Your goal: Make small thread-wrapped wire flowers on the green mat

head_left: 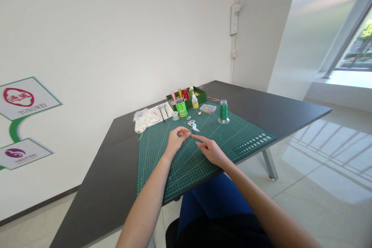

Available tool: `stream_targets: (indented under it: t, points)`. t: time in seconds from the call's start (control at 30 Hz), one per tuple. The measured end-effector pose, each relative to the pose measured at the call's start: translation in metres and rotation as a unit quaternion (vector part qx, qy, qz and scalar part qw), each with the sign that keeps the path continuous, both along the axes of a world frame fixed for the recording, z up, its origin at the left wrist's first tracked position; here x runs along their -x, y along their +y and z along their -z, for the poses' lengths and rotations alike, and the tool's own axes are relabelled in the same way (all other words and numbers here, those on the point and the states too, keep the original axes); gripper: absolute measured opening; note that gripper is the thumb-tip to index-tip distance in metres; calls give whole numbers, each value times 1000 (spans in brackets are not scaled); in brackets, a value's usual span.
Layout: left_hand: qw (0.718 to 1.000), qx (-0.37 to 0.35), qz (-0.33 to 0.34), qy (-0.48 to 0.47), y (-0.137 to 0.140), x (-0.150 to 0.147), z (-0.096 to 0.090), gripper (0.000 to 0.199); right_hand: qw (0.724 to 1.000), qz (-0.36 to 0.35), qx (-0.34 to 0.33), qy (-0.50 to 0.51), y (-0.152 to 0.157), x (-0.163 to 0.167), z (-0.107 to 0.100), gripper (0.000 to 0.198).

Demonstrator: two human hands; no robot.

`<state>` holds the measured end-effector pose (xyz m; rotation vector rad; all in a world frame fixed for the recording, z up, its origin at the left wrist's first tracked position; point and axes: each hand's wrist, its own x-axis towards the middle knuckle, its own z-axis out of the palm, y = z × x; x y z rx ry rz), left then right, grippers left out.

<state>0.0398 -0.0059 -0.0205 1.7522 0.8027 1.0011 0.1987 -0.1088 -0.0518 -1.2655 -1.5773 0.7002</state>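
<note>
My left hand [176,139] is over the green cutting mat [186,170], thumb and fingertips pinched together. What lies between them is too small to make out. My right hand [211,150] comes in from the right with its index finger stretched toward the left fingertips, touching or nearly touching them. Its thumb stands apart from that finger, and I see nothing held there. Just beyond the fingertips is a pale blue petal-like piece [195,127]; whether it joins what the left hand pinches, I cannot tell. Small white-handled scissors [190,123] lie beside it.
A green thread spool [223,111] stands at the right. Farther back are a clear flat case [208,108], a glue bottle [194,101], a bright green can [181,108] and a dark green box [201,97] with thread spools. Brushes lie on white paper [151,113] at the left.
</note>
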Motion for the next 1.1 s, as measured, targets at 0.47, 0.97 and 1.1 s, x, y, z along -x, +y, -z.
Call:
stream_targets:
  t: [0.47, 0.97, 1.1]
  points:
    - [999, 29, 2, -15, 1, 0, 2, 37, 1000, -3, -1, -1, 0, -1, 2, 49]
    - [1000, -1, 14, -2, -3, 0, -3, 31, 1000, -2, 6, 2, 0, 0, 0, 48]
    - [1000, 1, 11, -1, -2, 0, -1, 30, 1000, 1, 4, 5, 1, 0, 2, 48]
